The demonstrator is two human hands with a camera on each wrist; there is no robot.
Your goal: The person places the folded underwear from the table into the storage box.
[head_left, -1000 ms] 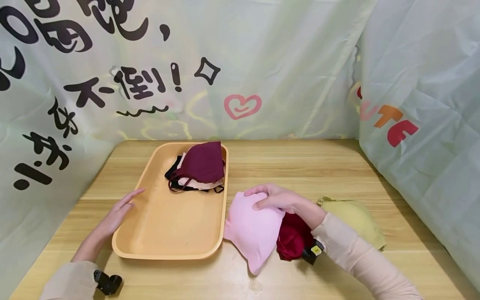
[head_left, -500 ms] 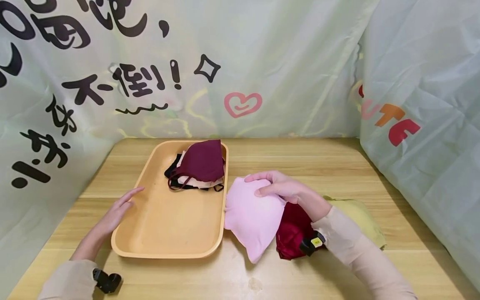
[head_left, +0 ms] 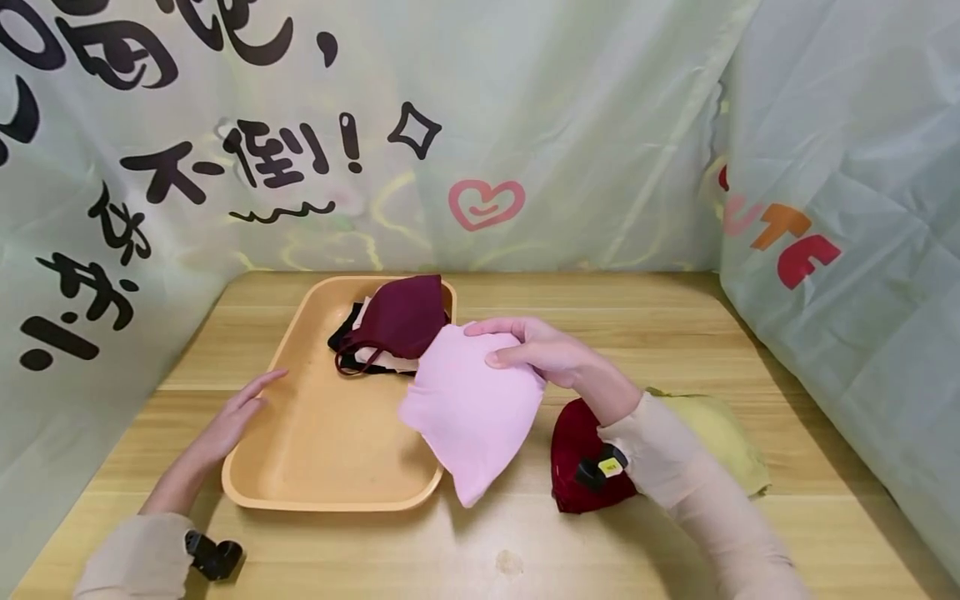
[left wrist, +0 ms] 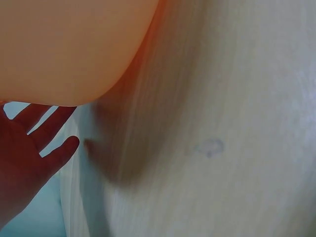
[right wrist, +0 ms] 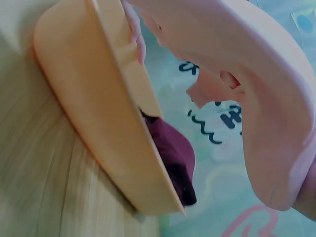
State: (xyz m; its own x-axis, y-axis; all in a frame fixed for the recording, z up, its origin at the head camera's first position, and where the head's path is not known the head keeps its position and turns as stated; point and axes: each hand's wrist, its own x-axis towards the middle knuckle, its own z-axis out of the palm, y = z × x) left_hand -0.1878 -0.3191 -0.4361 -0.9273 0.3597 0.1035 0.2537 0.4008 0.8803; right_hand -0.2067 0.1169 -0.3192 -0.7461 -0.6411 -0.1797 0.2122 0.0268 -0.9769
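Observation:
My right hand pinches a folded pink bra by its upper edge, thumb on the near side. The bra hangs above the table, its left part over the right rim of an orange plastic tray. From the right wrist view, the pink bra is raised above the tray's wall. My left hand lies at the tray's left rim with fingers extended; the left wrist view shows these fingers spread beside the tray wall. Inside the tray's far right corner sits a folded maroon bra.
Under the maroon bra are beige and black garments. A dark red folded bra lies on the table right of the tray, partly behind my right wrist. Farther right is an olive-yellow one. Printed cloth walls stand around the table.
My right hand has lifted the pink bra off the table, moving it up and left until it overlaps the tray's right rim. The left hand has stayed at the left rim.

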